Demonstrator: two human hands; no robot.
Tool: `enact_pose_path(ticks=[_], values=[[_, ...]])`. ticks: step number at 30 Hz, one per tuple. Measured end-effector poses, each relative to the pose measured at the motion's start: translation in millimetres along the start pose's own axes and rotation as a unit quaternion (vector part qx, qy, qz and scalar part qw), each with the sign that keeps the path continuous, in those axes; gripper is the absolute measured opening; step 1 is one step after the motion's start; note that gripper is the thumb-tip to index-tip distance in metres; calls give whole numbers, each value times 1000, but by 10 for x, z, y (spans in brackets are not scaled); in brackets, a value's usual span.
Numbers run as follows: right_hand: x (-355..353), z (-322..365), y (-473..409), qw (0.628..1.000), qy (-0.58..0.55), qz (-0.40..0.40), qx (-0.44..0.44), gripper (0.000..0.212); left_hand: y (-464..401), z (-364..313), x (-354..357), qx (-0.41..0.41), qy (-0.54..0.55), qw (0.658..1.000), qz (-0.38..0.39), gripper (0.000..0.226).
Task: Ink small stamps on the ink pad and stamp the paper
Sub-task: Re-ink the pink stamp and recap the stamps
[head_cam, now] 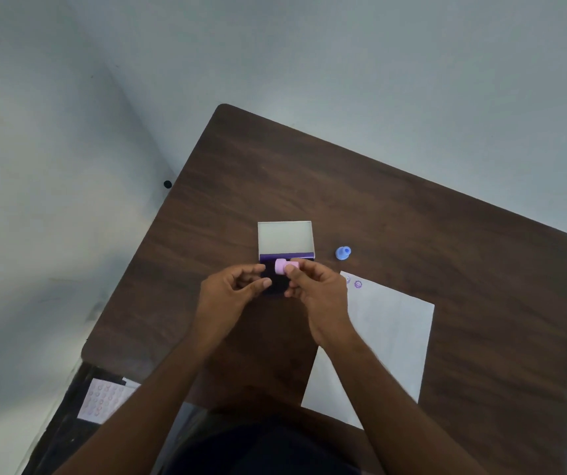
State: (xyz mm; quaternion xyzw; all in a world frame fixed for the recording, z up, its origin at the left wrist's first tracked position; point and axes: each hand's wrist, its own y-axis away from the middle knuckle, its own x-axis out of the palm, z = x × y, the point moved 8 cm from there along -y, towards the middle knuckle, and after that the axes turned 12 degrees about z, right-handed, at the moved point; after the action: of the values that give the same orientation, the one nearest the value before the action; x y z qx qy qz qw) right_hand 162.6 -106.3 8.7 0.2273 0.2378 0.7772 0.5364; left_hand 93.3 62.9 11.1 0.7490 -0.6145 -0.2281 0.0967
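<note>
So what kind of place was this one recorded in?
Probably a plain indoor room with a small desk set up for craft work: a dark wood-grain table near bare pale walls, holding only a stamp pad, stamps and white paper.

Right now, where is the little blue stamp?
In the head view, the blue stamp stands alone on the table, right of the open ink pad, just beyond the paper's far corner.

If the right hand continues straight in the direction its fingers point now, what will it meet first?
Its fingers point left, so the right hand, holding the pink stamp above the ink pad, would probably meet the left hand first. Depth is unclear.
</note>
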Motion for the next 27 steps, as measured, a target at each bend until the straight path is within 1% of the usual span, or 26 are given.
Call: enact_pose_path(ticks=[3,5,8,10,12,15,19,22,27], values=[[-290,184,0,994,62,-62,-62,23,-114,-78,191,-1,-20,1000,23,29],[-476,265,7,986,84,-106,-97,26,-197,-158,347,-3,-34,999,39,27],[-737,313,32,973,101,-177,-113,31,-323,-272,550,-7,-54,998,33,26],[-905,331,39,963,108,-217,-116,27,-421,-370,684,-10,-74,997,31,26],[-1027,340,26,955,134,-239,-115,24,-496,-454,805,-10,-96,995,33,27],[-1208,293,-63,945,166,-259,-106,22,-594,-561,964,-5,-138,990,22,29],[-1371,198,-249,934,218,-268,-87,19,-737,-613,1126,-1,-157,987,22,27],[-1401,164,-364,926,264,-256,-84,20,-821,-623,1210,-5,-173,985,29,26],[-1383,103,-503,922,302,-231,-78,18,-884,-586,1278,-9,-189,981,38,25]])
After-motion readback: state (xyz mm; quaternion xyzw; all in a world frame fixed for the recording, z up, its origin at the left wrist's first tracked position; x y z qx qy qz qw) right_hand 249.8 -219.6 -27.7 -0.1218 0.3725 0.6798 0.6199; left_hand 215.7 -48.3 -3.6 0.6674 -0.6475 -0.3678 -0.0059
